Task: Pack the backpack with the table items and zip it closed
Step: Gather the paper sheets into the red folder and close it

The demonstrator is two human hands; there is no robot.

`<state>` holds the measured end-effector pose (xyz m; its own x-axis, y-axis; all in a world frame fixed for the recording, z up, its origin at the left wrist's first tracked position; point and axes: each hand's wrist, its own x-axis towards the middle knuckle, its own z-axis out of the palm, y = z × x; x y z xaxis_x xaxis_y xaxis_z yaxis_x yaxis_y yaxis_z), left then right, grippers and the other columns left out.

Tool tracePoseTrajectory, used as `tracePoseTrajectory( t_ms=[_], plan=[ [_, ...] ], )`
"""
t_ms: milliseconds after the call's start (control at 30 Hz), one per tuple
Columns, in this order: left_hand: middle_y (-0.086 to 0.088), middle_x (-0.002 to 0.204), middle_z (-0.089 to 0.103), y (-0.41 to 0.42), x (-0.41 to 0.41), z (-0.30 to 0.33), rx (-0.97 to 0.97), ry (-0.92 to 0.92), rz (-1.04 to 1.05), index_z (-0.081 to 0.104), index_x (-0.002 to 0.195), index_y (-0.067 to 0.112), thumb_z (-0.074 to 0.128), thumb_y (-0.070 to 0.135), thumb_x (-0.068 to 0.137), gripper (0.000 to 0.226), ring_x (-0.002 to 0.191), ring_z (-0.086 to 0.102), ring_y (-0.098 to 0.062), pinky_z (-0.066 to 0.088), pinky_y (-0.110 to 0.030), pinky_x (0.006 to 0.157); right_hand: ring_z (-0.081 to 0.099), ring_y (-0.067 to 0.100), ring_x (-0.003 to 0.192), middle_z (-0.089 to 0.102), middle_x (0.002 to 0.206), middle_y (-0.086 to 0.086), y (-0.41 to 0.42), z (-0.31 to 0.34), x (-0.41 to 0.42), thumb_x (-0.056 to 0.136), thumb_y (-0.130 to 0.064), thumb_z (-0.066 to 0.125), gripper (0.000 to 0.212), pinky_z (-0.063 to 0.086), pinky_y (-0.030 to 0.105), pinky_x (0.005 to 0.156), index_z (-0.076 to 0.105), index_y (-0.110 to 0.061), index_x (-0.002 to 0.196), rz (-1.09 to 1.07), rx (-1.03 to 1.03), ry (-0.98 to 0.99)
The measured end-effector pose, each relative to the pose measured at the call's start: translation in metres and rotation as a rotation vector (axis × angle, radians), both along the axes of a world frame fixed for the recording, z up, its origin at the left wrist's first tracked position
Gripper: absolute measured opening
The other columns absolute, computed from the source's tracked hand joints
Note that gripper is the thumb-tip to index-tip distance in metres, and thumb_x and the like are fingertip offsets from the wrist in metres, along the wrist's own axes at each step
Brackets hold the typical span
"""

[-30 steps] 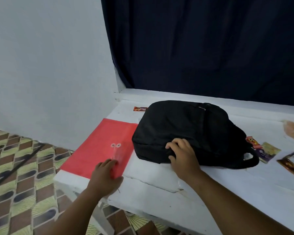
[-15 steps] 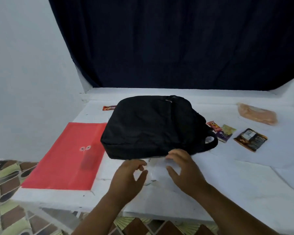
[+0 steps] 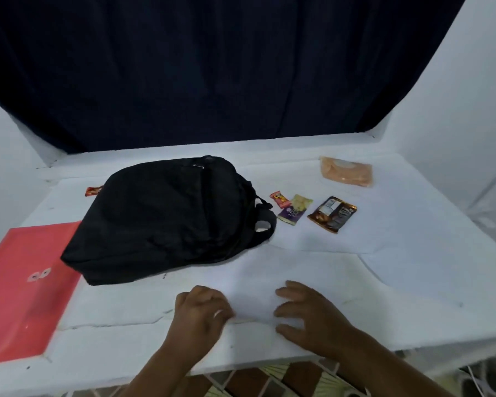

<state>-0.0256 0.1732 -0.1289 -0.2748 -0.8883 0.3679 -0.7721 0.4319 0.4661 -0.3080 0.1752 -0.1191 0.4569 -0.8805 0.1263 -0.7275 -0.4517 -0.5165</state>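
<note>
Backpack (image 3: 166, 222), black and soft, lies flat on the white tabletop (image 3: 384, 282), left of centre, with its carry loop pointing right and its zip looking closed as far as can be told. A red folder (image 3: 26, 290) lies at the left edge, its corner tucked just under the bag's near left side. Behind the bag's far left corner a small red wrapper (image 3: 93, 191) peeks out. To the right of the loop sit a small red snack packet (image 3: 279, 199), touching or overlapping a purple and yellow sachet (image 3: 295, 213), then a brown packet (image 3: 332, 214) a little apart, and farther back an orange pouch (image 3: 347, 174). Near the front edge, well apart from the bag, the left hand (image 3: 201, 313) has its fingers curled under and grips nothing visible; the right hand (image 3: 309, 319) rests with fingers spread and relaxed on the surface. A dark curtain (image 3: 212, 67) hangs behind.
</note>
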Motion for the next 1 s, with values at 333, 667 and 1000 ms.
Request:
tracePoseTrajectory(
  t_ms=[333, 667, 1000],
  plan=[
    [0.0, 0.097, 0.076, 0.0, -0.085, 0.056, 0.62, 0.704, 0.186, 0.076, 0.099, 0.026, 0.044, 0.047, 0.102, 0.038, 0.086, 0.072, -0.024, 0.053, -0.037, 0.08, 0.056, 0.009, 0.115, 0.066, 0.103, -0.014, -0.022, 0.07, -0.077, 0.08, -0.015, 0.058, 0.016, 0.027, 0.045, 0.113, 0.066, -0.029, 0.078, -0.116, -0.465, -0.105],
    [-0.005, 0.115, 0.071, -0.023, -0.185, 0.038, 0.812, 0.646, 0.142, 0.062, 0.115, 0.024, 0.071, 0.035, 0.091, 0.028, 0.105, 0.067, -0.024, 0.052, -0.028, 0.082, 0.045, 0.002, 0.132, 0.051, 0.138, 0.003, -0.011, 0.12, -0.129, 0.086, 0.005, 0.068, 0.025, 0.038, 0.015, 0.104, 0.074, -0.018, 0.079, -0.147, -0.404, -0.563],
    [-0.022, 0.073, 0.07, -0.034, -0.263, 0.081, 1.26, 1.083, 0.366, 0.068, 0.074, -0.006, 0.06, 0.018, 0.099, 0.035, 0.054, 0.066, -0.031, 0.058, -0.036, 0.047, 0.054, 0.012, 0.128, 0.055, 0.14, 0.004, -0.008, 0.132, -0.178, 0.091, -0.027, 0.063, 0.015, 0.052, 0.024, 0.098, 0.074, -0.017, 0.092, -0.372, -0.484, -0.735]
  ],
)
